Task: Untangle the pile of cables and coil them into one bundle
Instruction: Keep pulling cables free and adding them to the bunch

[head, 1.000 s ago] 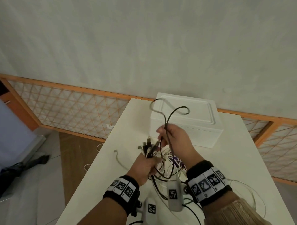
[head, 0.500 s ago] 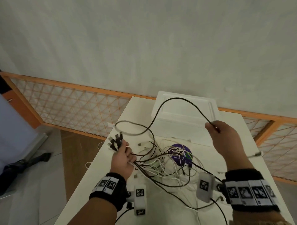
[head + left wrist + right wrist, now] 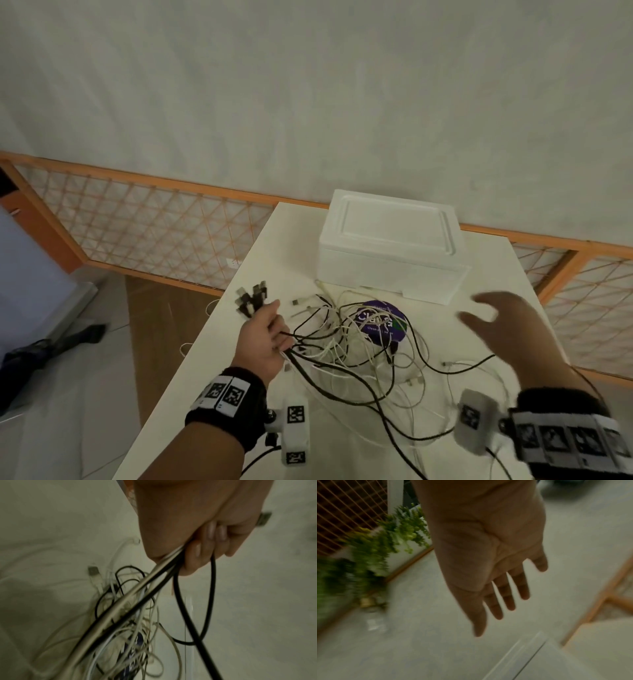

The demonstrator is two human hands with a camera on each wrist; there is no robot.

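**Gathering ends, right hand free for the next strand**

My left hand (image 3: 262, 337) is curled round a fistful of cables (image 3: 159, 577), their plugs (image 3: 250, 298) fanning up and away past my knuckles, the strands trailing down and right from my palm into the tangle (image 3: 356, 342) on the table (image 3: 294, 240). I judge sorting is midway. My right hand (image 3: 507, 325) hovers flat-fingered and empty, right of the tangle. Next it should, I think, pick one loose end and draw it clear.
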